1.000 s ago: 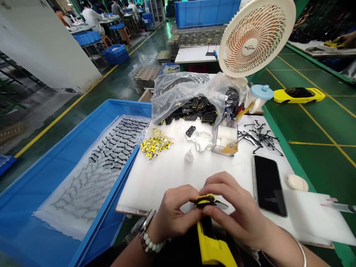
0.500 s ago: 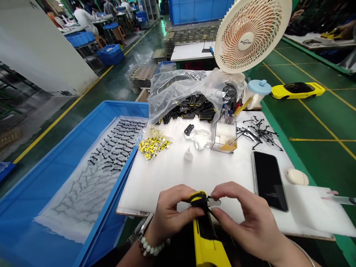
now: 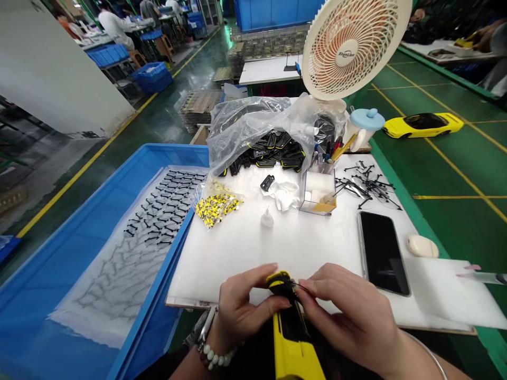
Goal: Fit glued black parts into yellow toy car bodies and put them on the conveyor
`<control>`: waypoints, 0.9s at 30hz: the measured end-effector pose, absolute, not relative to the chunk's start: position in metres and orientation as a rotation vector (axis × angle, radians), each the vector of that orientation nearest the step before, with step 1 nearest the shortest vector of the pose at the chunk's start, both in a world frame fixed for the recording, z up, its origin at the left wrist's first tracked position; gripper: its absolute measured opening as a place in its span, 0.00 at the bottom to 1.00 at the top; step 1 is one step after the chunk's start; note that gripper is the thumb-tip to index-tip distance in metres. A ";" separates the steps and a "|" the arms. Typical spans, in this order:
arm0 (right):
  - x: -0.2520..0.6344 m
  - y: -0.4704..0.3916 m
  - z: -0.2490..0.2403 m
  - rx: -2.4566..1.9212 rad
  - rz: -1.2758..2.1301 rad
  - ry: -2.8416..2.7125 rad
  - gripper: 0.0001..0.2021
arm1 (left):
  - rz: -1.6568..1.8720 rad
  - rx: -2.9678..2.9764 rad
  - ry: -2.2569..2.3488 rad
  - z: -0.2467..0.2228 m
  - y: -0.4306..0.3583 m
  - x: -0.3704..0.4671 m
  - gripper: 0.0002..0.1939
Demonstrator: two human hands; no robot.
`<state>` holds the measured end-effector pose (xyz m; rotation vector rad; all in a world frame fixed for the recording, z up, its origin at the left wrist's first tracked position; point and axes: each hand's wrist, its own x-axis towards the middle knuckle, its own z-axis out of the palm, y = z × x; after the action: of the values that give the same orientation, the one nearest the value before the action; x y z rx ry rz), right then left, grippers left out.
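Holding a yellow-and-black model part (image 3: 299, 361) in the left hand (image 3: 247, 309), clasped near its far end between thumb and fingers, across the near edge of the white surface (image 3: 222, 253). Running lengthwise away from the body, with the far end tipped slightly left. Pinching a thin dark strip (image 3: 303, 287) in the right hand (image 3: 352, 316), close beside that end. Now narrower between right thumb and fingers than in the earlier frame, and showing just a dark line instead of a broad greyish face. On the surface, a bag of small yellow-and-black pieces (image 3: 217, 207), black parts (image 3: 277, 150) under clear plastic, and a phone (image 3: 383, 253). To the left, a blue tray (image 3: 75, 221); beyond, a fan (image 3: 346, 53), green floor (image 3: 471, 174) and seated people (image 3: 114, 26).
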<state>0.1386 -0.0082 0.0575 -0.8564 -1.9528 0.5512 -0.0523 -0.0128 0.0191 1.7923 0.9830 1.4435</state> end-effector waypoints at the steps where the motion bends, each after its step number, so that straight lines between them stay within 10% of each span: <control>1: 0.138 -0.008 0.057 -0.859 0.547 -1.954 0.08 | 1.500 1.739 0.992 0.014 -0.016 -0.052 0.28; 27: 0.138 -0.010 0.058 -0.959 0.503 -1.951 0.06 | 1.168 1.555 1.066 0.038 -0.034 -0.061 0.17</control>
<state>0.1381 -0.0100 0.0580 -0.9585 -1.9506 0.5025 -0.0607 -0.0345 0.0384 1.5546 1.0659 1.1684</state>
